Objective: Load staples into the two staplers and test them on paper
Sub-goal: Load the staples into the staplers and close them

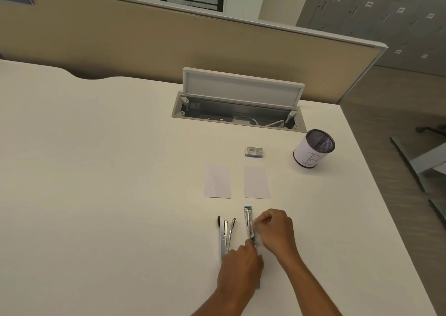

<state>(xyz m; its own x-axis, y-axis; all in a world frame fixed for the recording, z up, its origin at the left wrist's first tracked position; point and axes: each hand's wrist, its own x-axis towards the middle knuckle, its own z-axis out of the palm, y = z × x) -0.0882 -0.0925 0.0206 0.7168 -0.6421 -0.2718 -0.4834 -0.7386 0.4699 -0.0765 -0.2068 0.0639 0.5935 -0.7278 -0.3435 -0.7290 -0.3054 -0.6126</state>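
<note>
Head view: left hand (239, 269) fingers grip the rear of blue stapler (248, 215), steadying it on desk (120, 195); right hand (275, 226) fingers pinch probable staple strip (256, 219) over its magazine; second stapler (225, 238) lies open alongside.

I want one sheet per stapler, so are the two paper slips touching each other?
Apart. The head view shows a strip of bare desk between the left paper slip and the right paper slip.

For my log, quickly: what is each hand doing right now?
Left hand: grips the blue stapler near its rear.
Right hand: pinches what seems a staple strip at that stapler.
</note>
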